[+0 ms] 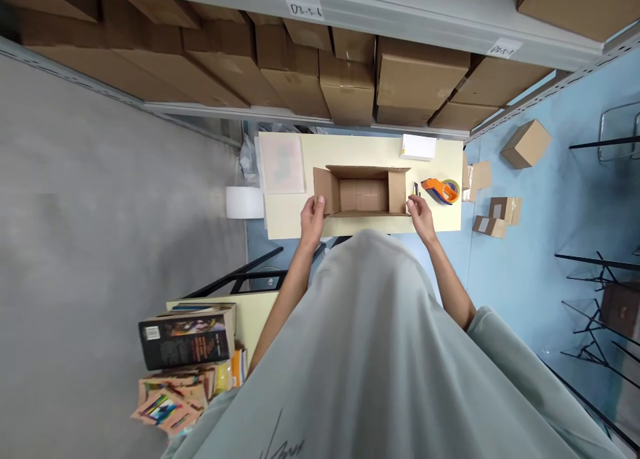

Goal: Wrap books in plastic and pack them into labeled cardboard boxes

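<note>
An open cardboard box (364, 196) stands on the cream table, its flaps spread and its inside bare. At its left end, my left hand (313, 219) is closed on the side flap, thumb on top. My right hand (421, 217) is at the near corner of the right flap, with its fingers pinched at the edge. Just beyond that hand lie a small knife-like tool (416, 189), partly hidden, and an orange tape dispenser (440, 190) with a roll of tape.
On the table (290, 222) are a stack of clear plastic sheets or bags (283, 164) and a white box (419, 147). A shelf of cartons (347, 86) overhangs the far side. Books (187, 339) are piled at lower left; small cartons (526, 144) lie on the blue floor.
</note>
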The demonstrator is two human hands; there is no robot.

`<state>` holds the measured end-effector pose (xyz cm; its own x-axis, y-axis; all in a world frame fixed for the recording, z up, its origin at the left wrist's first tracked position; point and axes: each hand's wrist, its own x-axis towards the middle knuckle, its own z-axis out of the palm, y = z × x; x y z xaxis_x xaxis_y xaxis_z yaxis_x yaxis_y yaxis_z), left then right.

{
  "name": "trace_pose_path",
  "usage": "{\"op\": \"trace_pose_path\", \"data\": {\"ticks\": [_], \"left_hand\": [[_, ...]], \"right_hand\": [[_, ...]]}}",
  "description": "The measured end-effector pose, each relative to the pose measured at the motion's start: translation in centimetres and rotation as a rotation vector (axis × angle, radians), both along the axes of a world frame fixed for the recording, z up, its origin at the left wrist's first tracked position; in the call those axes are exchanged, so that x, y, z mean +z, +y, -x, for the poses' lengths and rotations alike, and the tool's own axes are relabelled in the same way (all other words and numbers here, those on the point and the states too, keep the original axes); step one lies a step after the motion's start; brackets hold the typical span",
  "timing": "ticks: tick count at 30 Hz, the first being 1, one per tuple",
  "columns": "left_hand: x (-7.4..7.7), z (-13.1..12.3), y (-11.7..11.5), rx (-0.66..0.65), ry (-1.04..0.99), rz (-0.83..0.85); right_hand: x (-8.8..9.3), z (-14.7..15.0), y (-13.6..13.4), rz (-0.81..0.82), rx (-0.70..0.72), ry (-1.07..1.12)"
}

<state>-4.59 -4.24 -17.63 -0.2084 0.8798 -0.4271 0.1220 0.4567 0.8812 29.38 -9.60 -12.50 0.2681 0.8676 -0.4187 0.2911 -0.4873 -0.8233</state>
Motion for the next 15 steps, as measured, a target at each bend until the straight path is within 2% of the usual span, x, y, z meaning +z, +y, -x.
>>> {"op": "trace_pose_path", "data": {"ticks": [3, 9, 12, 15], "left_hand": [[1.0, 1.0, 0.9, 0.043, 0.060, -0.092], [3.0, 1.6, 2.8, -0.096, 0.219, -0.198], [2.9, 1.7, 3.3, -0.111, 0.303, -0.192], [2.5, 2.0, 3.5, -0.102, 0.402, -0.166]], "right_hand": [[1.1, 0.8, 2.3, 0.018, -0.005, -0.140], [1.2, 3.3, 7.3, 0.232, 0.233, -0.460], [1.2, 2.1, 7.0, 0.207, 0.328, -0.440], [1.4, -0.9, 5.0, 0.078, 0.353, -0.269]]}}
